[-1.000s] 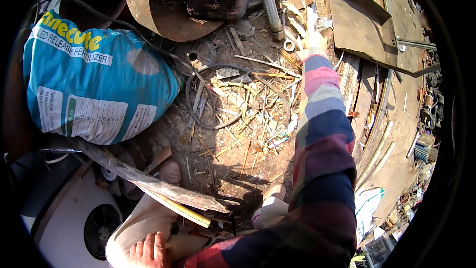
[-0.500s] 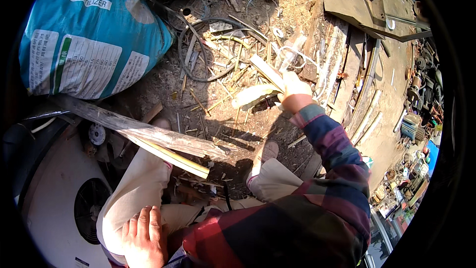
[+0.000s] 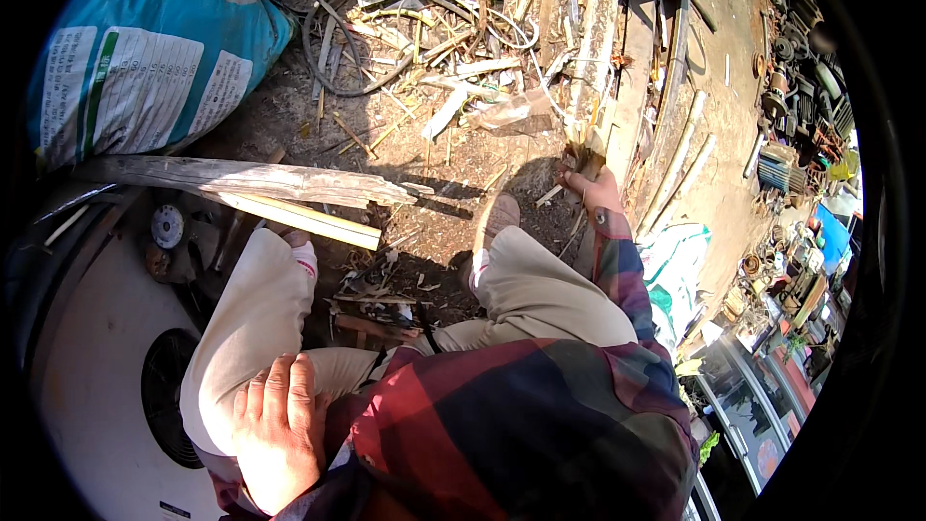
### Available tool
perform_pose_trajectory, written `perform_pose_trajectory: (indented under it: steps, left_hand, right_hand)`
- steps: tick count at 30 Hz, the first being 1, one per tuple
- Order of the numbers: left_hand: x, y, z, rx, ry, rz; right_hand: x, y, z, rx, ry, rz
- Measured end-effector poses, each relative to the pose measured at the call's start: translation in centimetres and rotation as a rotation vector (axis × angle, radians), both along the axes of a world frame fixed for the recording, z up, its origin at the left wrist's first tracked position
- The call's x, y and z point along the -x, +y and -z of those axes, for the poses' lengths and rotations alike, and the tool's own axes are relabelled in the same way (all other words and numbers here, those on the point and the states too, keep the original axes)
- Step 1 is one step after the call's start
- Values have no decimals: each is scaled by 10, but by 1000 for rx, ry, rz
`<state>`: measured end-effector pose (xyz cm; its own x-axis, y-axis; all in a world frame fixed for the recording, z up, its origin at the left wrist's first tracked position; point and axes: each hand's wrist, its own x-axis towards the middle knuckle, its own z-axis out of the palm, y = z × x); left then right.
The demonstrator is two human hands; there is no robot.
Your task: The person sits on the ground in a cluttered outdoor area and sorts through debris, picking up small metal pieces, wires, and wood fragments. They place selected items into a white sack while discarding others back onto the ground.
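Observation:
My left hand (image 3: 278, 425) lies flat on my left thigh, fingers stretched out, holding nothing. Low at the right, beyond my right knee, my right hand (image 3: 600, 193) has its fingers drawn together near the ground. Just past the fingertips is a frayed, brownish tuft (image 3: 581, 143), by the end of the long boards. Whatever the fingers hold is too small and shaded to name. Left of it on the dirt lie a pale flat scrap (image 3: 446, 114), a clear plastic piece (image 3: 516, 114) and a pale wooden strip (image 3: 487, 68).
A weathered plank (image 3: 251, 177) and a squared yellowish stick (image 3: 299, 220) jut out before my left knee. A blue fertilizer sack (image 3: 154, 58) stands far left, above a white fan housing (image 3: 106, 347). Looped cable (image 3: 309, 48), long boards (image 3: 632, 68) and metal parts (image 3: 781, 87) lie around.
My right hand has let go of the pale wooden strip and drawn back, nearer my right knee. The view has shifted. My left hand stays on the thigh.

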<state>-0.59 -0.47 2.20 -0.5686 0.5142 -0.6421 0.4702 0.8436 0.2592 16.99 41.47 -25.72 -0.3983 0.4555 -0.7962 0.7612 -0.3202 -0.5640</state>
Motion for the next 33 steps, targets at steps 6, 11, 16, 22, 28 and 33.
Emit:
perform_pose_trajectory:
  steps: [6,11,16,22,28,33]
  left_hand:
    - [-17,-13,9,64,35,61]
    - [-33,-21,8,48,3,69]
    - [-35,-31,5,4,-36,154]
    - [-37,-39,1,-75,-51,205]
    - [-49,-46,-1,-160,-17,278]
    - [-59,-37,-6,-289,25,389]
  right_hand:
    - [-38,28,18,-7,-102,17]
    - [15,43,71,14,132,57]
    - [118,-17,68,299,329,286]
    - [167,-66,117,-633,-305,-450]
    - [168,-95,118,-763,-395,-457]
    - [123,-38,110,-479,336,132]
